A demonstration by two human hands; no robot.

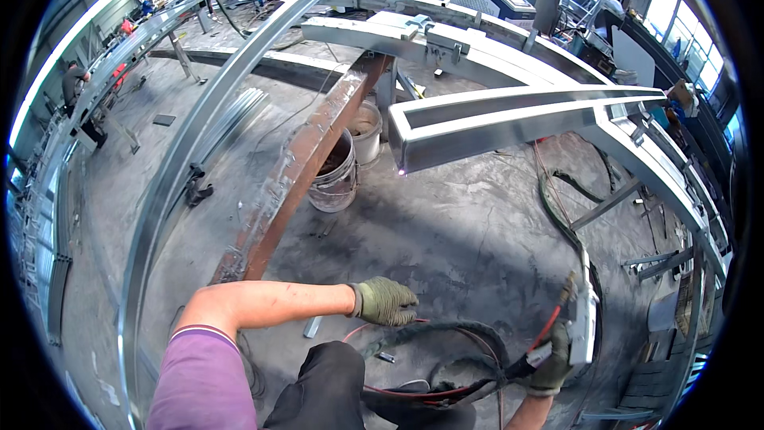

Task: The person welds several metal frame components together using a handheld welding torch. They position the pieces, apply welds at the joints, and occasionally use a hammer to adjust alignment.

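Note:
My right hand (551, 362), in a grey-green work glove, is wrapped round a white welding gun (585, 325) at the lower right. A red hose and a thick dark cable (485, 342) run from the gun and loop over the floor. At the lower middle, my left hand (385, 301), gloved alike, hangs above the loops with its fingers curled together. Its palm is hidden, so I cannot make out whether it holds anything. Ahead of both hands, the near end of a silver rectangular metal frame (493, 123) juts out, with a small bright spot at its lower corner.
A rust-brown beam (306, 163) slants across at the left, with two buckets (334, 179) beside it. Long curved silver profiles (179, 139) stretch farther left. Metal supports (609, 203) and hoses (557, 211) stand and lie at the right. Another person (76, 95) works at the far left.

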